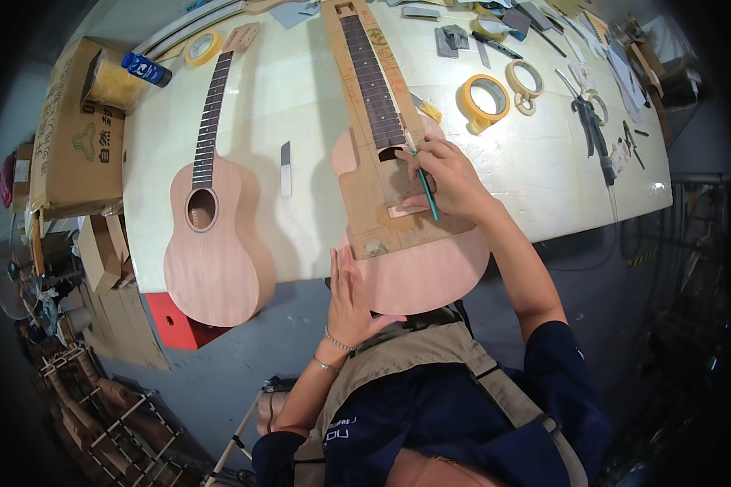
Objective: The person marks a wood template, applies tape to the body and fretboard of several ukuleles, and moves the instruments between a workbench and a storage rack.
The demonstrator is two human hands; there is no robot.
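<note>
An unfinished small wooden guitar (430, 276) lies in front of me, its lower end toward my body. A brown flat template (365, 203) with cut-out openings covers much of its top and runs up around the dark fretboard (369, 73). My right hand (455, 174) is closed on a green pencil (431, 201), over the template near the end of the fretboard. The pencil's far tip is by the template's edge. My left hand (351, 296) rests against the guitar's lower left side, its fingers stretched out and holding nothing.
Another unfinished guitar (219, 268) lies to the left on the white table (300, 89), a flat blade-like tool (285, 170) beside it. Tape rolls (485, 101), a clamp-like black tool (589, 130), a blue bottle (146, 69) and a cardboard box (77, 134) stand around.
</note>
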